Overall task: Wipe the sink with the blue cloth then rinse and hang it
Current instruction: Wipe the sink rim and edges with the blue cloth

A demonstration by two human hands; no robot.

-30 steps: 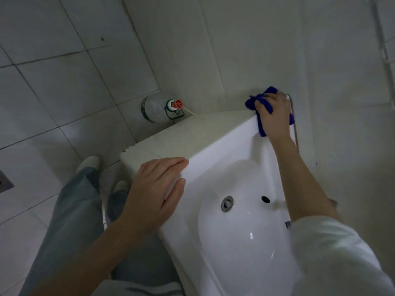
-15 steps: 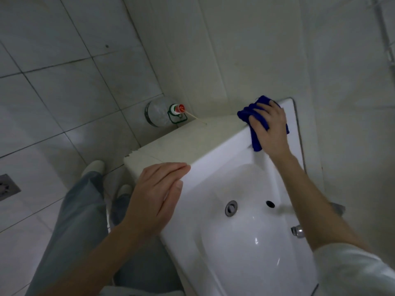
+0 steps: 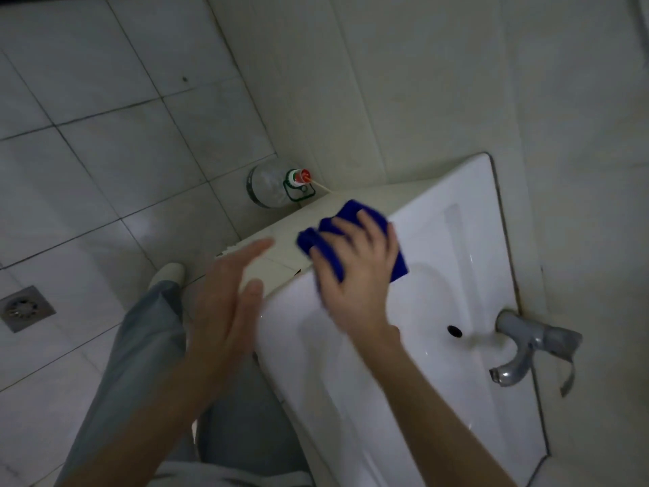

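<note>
Blue cloth (image 3: 351, 212) lay bunched on the rim of the sink (image 3: 467, 240) near a corner, pinned under the right hand (image 3: 354, 272), whose spread fingers pressed down on it rather than clenching it. Soft, light and limp, it would probably slide easily on the glossy ceramic and was best gathered at its bunched middle. The left hand (image 3: 228, 304) hung beside the sink's edge, fingers straight and holding nothing; blur hid any contact. Farther off, the tap (image 3: 526, 349) overhung the basin, a likely snag for a sweep, and a clear bottle (image 3: 270, 186) stood on the floor by the wall
</note>
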